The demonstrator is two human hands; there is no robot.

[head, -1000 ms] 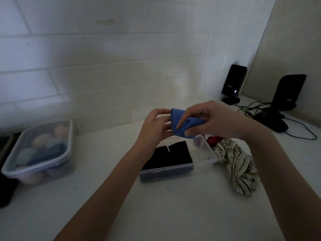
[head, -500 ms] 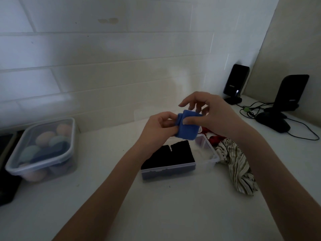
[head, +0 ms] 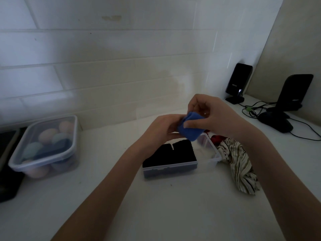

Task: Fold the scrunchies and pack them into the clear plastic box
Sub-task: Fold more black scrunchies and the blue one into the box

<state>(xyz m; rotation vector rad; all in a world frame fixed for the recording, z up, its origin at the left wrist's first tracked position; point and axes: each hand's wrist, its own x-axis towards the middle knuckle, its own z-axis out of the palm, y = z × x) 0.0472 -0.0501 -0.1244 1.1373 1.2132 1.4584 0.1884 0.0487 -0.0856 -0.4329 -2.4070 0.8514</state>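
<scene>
A folded blue scrunchie (head: 191, 129) is held in the air between both hands, just above the clear plastic box (head: 211, 160). My left hand (head: 160, 129) grips its left side. My right hand (head: 214, 117) pinches its top and right side with thumb and fingers. The box stands on the white counter, and dark folded scrunchies (head: 171, 153) fill its left part, while the right part shows the bare bottom. A striped scrunchie (head: 238, 162) lies on the counter right of the box, with a red one (head: 216, 138) behind it.
A lidded clear container (head: 43, 145) with pastel round things stands at the left. Dark objects (head: 7, 171) sit at the far left edge. Two black speakers (head: 238, 83) and a cabled black device (head: 276, 121) stand at the back right. The tiled wall is close behind.
The blue scrunchie has been folded from a loose piece into a compact square. Both hands have shifted slightly and now hold it nearer the box.
</scene>
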